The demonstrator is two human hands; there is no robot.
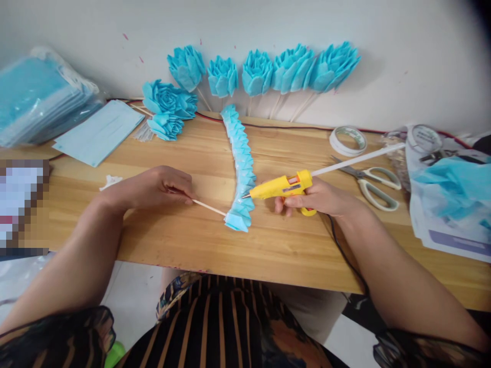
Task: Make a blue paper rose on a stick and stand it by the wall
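Head view showed your left hand (163, 186) pinching a thin wooden stick (210, 207) between thumb and fingers. The far end of the stick met the near end of a blue ruffled strip (243, 158). So the strip was to the right of your pinch, with a bare piece of stick between them. It lay on the wooden table (199, 153) and ran away from you toward the wall (95, 30). Your right hand (322, 197) was curled around the handle of a yellow glue gun (280, 186). Its metal tip (246, 196) was by the strip's near part, but I cannot tell if they touched. A long white glue stick (360, 159) poked out of its back. Scissors (378, 186) lay beyond your right hand.
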